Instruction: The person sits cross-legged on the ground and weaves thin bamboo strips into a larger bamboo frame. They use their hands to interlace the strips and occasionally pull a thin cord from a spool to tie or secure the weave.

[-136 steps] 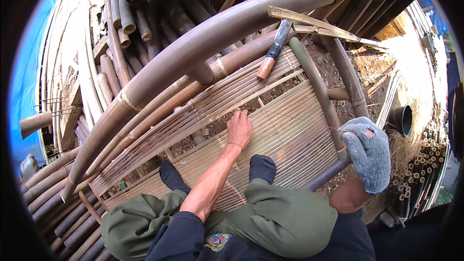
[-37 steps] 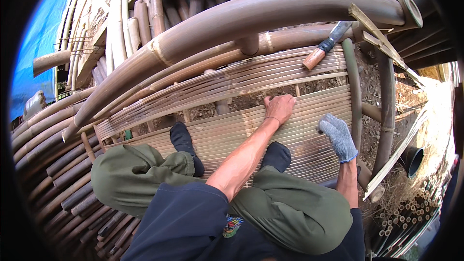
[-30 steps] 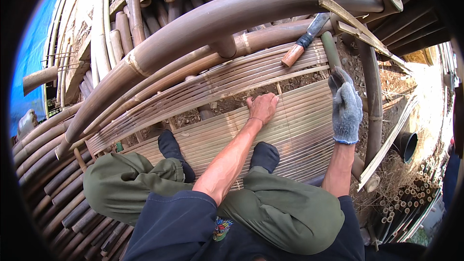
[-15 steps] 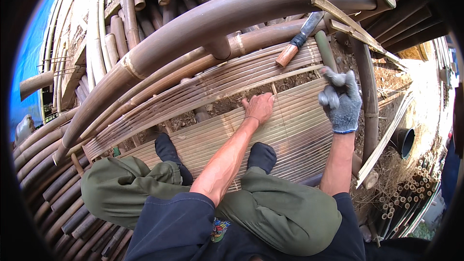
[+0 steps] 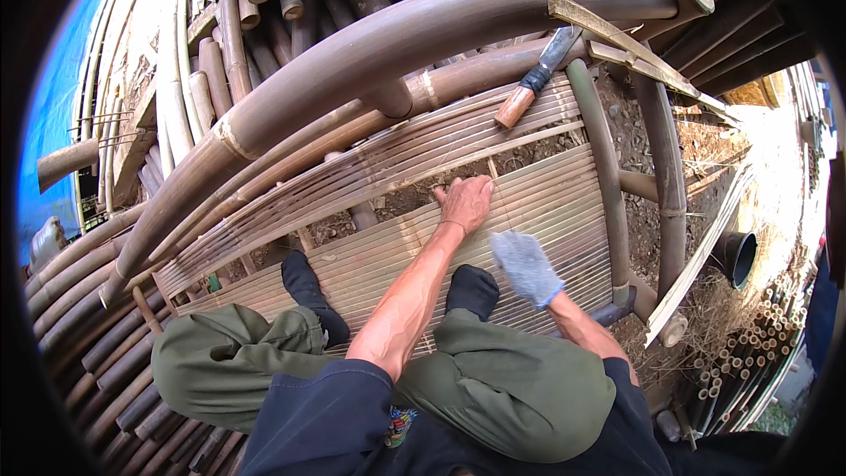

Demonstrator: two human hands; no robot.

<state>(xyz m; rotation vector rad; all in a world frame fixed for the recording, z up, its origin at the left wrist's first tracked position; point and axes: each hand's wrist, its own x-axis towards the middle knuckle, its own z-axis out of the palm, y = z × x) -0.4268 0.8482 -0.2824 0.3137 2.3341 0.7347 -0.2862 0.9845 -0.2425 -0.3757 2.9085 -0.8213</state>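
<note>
My bare left hand (image 5: 465, 203) rests on the far edge of a panel of thin bamboo slats (image 5: 555, 203), fingers curled over the edge slat beside a narrow crosspiece. Its fingertips are partly hidden in the gap. A grey knit glove covers my right hand (image 5: 526, 266), which is over the same slats, nearer me and to the right. Only the back of the glove shows, slightly blurred, so its fingers cannot be made out. Beyond the gap lies a second band of slats (image 5: 370, 154). A knife (image 5: 536, 79) with a wooden handle and dark wrapping lies at its far right end.
A thick curved bamboo pole (image 5: 388, 35) arches across the far side. Split bamboo strips (image 5: 630, 40) lean at the upper right. My feet in dark socks (image 5: 473, 289) stand on the slats. Cut bamboo poles (image 5: 141, 388) are stacked at left; a bundle of thin canes (image 5: 749, 344) lies at right.
My gloved right hand has come down and leftward from its raised place at the right to the slats near my left hand. The left hand has shifted slightly.
</note>
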